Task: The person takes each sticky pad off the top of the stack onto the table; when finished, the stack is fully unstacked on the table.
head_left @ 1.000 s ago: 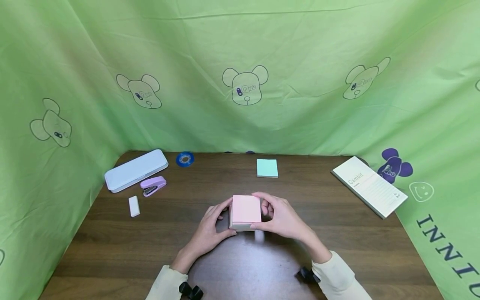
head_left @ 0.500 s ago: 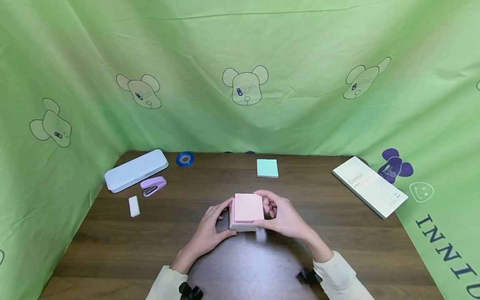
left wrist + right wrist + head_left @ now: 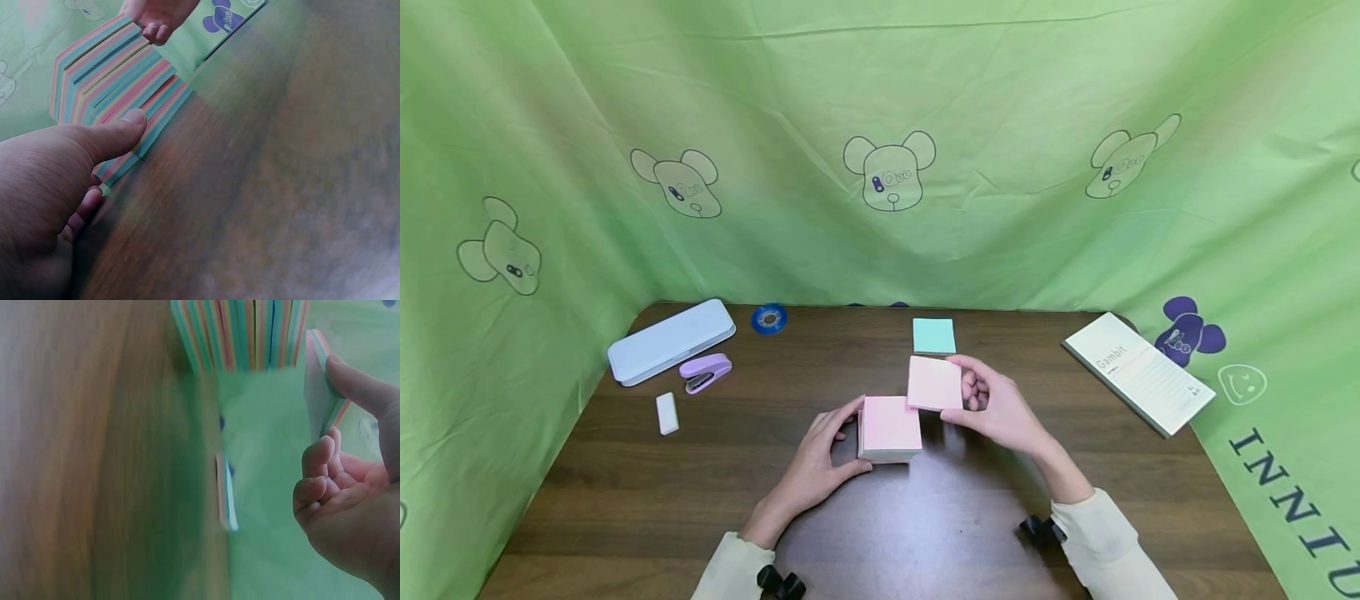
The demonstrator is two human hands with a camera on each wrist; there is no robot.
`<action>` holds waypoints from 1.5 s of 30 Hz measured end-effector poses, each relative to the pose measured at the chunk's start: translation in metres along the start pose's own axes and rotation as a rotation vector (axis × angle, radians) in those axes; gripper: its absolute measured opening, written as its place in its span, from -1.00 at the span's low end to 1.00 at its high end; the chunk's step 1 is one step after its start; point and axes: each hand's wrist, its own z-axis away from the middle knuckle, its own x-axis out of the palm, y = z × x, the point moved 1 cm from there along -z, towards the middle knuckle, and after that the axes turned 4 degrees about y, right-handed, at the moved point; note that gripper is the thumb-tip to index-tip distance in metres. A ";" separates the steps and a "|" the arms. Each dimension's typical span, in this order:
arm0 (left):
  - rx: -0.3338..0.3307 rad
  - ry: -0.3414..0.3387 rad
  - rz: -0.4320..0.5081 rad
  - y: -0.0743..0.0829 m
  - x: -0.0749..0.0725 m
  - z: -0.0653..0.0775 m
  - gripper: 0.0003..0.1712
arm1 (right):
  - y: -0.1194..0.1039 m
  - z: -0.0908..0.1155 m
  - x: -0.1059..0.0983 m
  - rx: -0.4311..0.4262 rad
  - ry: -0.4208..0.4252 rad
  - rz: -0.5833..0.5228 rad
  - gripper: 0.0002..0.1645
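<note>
A tall stack of sticky note pads (image 3: 891,423), pink on top, stands on the desk. My left hand (image 3: 817,454) holds its left side, with the thumb at the near edge and a finger at the far corner. In the left wrist view the layered, multicoloured edges of the stack (image 3: 119,75) show under that thumb. My right hand (image 3: 1000,408) pinches one thin sticky note pad (image 3: 934,383) by its right side, raised just beyond the stack's far right corner. In the right wrist view the held pad (image 3: 322,394) is tilted between thumb and fingers.
A turquoise sticky note pad (image 3: 934,336) lies near the desk's back edge, behind the raised pad. To the left are a pale blue case (image 3: 672,342), a blue tape roll (image 3: 769,318), a purple stapler (image 3: 706,371) and a white eraser (image 3: 667,414). A notebook (image 3: 1138,375) lies right.
My right hand has lifted the top pink pad off the stack and moved it right and away toward the back. The left hand has stayed in place on the stack.
</note>
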 end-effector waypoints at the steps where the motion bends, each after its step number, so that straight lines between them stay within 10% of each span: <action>1: -0.006 -0.004 0.000 0.000 0.000 0.000 0.16 | 0.003 -0.001 -0.004 0.004 0.008 0.002 -0.07; 11: 0.050 0.030 -0.018 0.000 0.001 0.001 0.17 | 0.045 -0.016 -0.038 0.097 0.062 0.041 -0.10; 24: 0.030 0.015 -0.008 0.000 0.000 0.000 0.18 | 0.102 -0.034 -0.063 0.014 0.067 0.187 -0.14; 33: 0.019 0.016 -0.013 0.003 0.000 0.001 0.15 | 0.153 -0.049 -0.062 -0.010 0.071 0.454 0.07; 45: 0.038 0.023 -0.016 0.001 0.000 0.001 0.16 | 0.153 -0.063 -0.055 -0.006 0.157 0.603 -0.32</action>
